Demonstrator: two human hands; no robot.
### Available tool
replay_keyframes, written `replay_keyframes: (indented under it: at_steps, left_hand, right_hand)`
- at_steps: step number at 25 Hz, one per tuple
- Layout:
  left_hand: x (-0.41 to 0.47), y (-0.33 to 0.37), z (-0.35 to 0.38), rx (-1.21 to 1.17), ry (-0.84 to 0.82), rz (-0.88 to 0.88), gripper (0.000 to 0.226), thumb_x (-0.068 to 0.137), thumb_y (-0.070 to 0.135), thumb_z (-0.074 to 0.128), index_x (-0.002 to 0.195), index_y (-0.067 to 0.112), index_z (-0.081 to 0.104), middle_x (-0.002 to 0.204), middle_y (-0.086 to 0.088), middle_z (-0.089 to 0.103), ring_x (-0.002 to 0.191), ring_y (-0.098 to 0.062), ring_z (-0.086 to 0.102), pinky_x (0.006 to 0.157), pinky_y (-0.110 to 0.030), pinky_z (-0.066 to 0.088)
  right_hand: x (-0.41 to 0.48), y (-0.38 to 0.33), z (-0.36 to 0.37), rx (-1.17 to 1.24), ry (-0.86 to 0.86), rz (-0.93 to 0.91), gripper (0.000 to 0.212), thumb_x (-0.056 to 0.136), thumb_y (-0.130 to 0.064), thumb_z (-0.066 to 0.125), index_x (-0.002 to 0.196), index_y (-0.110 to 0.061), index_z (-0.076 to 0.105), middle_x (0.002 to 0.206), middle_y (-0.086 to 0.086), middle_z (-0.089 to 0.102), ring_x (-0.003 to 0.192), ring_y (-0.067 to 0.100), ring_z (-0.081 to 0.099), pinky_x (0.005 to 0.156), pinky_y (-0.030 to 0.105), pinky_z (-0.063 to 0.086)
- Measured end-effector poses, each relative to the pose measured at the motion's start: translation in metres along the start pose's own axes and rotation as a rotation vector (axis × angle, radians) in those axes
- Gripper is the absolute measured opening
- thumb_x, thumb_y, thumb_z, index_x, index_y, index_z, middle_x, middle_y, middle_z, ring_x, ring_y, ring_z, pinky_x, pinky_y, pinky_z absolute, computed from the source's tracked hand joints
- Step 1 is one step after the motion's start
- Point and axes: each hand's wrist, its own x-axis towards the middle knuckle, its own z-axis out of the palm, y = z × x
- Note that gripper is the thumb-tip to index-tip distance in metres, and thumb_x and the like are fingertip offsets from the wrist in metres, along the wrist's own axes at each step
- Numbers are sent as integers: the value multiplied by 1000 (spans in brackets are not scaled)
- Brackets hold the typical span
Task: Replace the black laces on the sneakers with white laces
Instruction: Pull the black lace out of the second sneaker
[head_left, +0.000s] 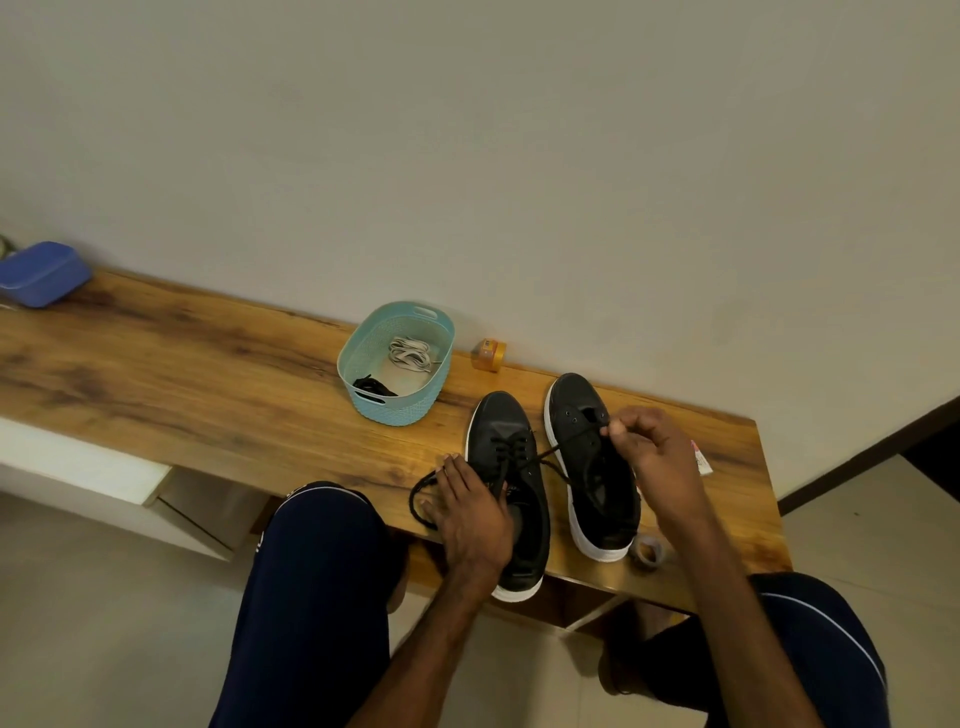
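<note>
one basket (358, 343): white laces (410, 354), black lace (373, 387)

Our sneakers (498, 421) had matt black uppers, pretty smooth, with white rubbery-looking soles. The black lace (413, 501) looked like woven cloth to us. We had a grainy wood table (208, 374) with slight sheen, a textured plastic basket (395, 410) and a smooth plastic blue box (41, 273).

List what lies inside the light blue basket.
Inside the basket lie a bundle of white laces and a bunched black lace. Whatever sits beneath them is covered.
</note>
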Motion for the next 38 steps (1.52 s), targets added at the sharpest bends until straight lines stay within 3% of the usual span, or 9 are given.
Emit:
replay_keyframes:
  at_steps: [3, 9, 13, 16, 22, 27, 32, 35, 38]
  left_hand:
    - [-1, 1, 0, -3, -6, -4, 79, 101, 53, 31, 156, 4, 1, 165, -13, 6, 153, -28, 7, 119, -56, 17]
    - [-1, 0, -2, 48, -46, 9, 79, 101, 45, 36, 156, 5, -5, 166, -12, -2, 153, -28, 1, 120, -56, 14]
    - [0, 1, -4, 43, -51, 15, 81, 100, 45, 38, 156, 4, -4, 166, -12, -1, 153, -28, 2, 120, -56, 14]
    - [0, 0, -2, 13, -25, 6, 80, 100, 45, 39, 156, 4, -2, 166, -11, 3, 153, -28, 4, 119, -57, 15]
    - [-2, 1, -5, 8, 18, 9, 77, 100, 44, 40, 156, 6, 4, 165, -11, 11, 152, -27, 11, 118, -56, 20]
    - [-8, 7, -18, -54, 76, 125, 68, 99, 39, 47, 155, 15, 16, 161, -6, 24, 148, -24, 25, 117, -48, 30]
    - [13, 25, -44, 37, 79, 379, 38, 97, 23, 55, 135, 19, 48, 136, 0, 49, 116, -17, 53, 91, -32, 53]
    - [16, 27, -49, -56, 84, 363, 21, 98, 19, 55, 118, 15, 58, 118, -1, 59, 97, -16, 61, 83, -32, 54]
    - [14, 28, -49, -279, 157, 275, 4, 95, 17, 61, 97, 14, 61, 97, -1, 64, 86, -15, 61, 65, -22, 45]
  right_hand:
    - [-5, 12, 11, -742, -80, -65, 32, 93, -24, 67, 125, -19, 64, 140, 3, 48, 131, 24, 42, 108, 42, 40]
    - [-19, 27, 90, -898, -349, -391, 46, 98, -34, 55, 143, -28, 45, 147, -6, 40, 136, 17, 33, 112, 43, 27]
    - [-13, 41, 95, -1057, -237, -418, 23, 98, -32, 55, 119, -24, 62, 125, -2, 54, 120, 19, 48, 106, 42, 30]
    - [-14, 38, 91, -944, -133, -398, 12, 95, -34, 60, 99, -25, 67, 109, -9, 56, 103, 13, 52, 100, 39, 32]
    - [16, 20, 34, -7, 373, 92, 8, 94, -28, 67, 91, -20, 66, 91, 0, 66, 90, 20, 64, 67, 24, 44]
    - [15, 21, 37, -150, 132, 72, 16, 96, -23, 63, 108, -15, 72, 94, -6, 68, 97, 17, 66, 73, 20, 45]
    - [-5, 26, 54, -527, 13, 0, 52, 94, -26, 66, 140, -11, 48, 142, 8, 48, 134, 27, 41, 111, 42, 38]
    - [-18, 27, 61, -756, -21, -132, 31, 91, -36, 68, 115, -22, 55, 122, -1, 52, 117, 21, 49, 98, 40, 47]
    - [-26, 30, 66, -769, -312, 66, 26, 90, -43, 67, 97, -24, 51, 91, -6, 55, 86, 16, 58, 74, 33, 48]
